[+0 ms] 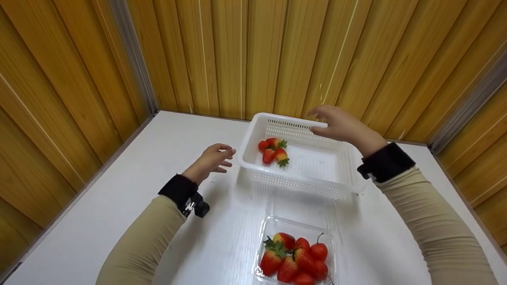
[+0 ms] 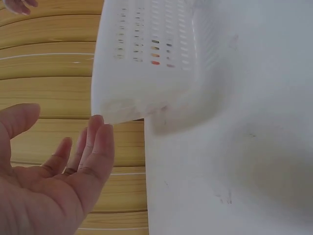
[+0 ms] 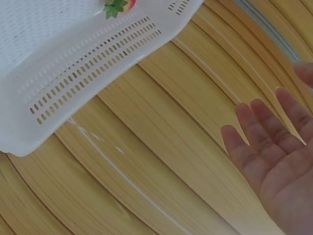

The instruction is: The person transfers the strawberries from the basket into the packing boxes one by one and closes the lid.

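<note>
A white perforated plastic basket (image 1: pixel 297 184) stands toward the back of the table, with several strawberries (image 1: pixel 269 156) lying at its left end. My left hand (image 1: pixel 214 159) is just left of the basket, fingers loosely bent and holding nothing; in the left wrist view its fingertips (image 2: pixel 105 134) are right by the basket's corner. Over the basket's back right side hovers my right hand (image 1: pixel 336 123), empty, with thumb and fingers apart. Nearer me, a clear plastic tray (image 1: pixel 260 253) holds several strawberries (image 1: pixel 288 269) and a round red fruit with a stem (image 1: pixel 319 251).
The white table (image 1: pixel 130 190) meets a wood-patterned wall (image 1: pixel 261 59) just behind the basket. Further wood-patterned panels (image 1: pixel 51 99) rise at the left and right sides. Black bands with small devices (image 1: pixel 197 204) sit on both wrists.
</note>
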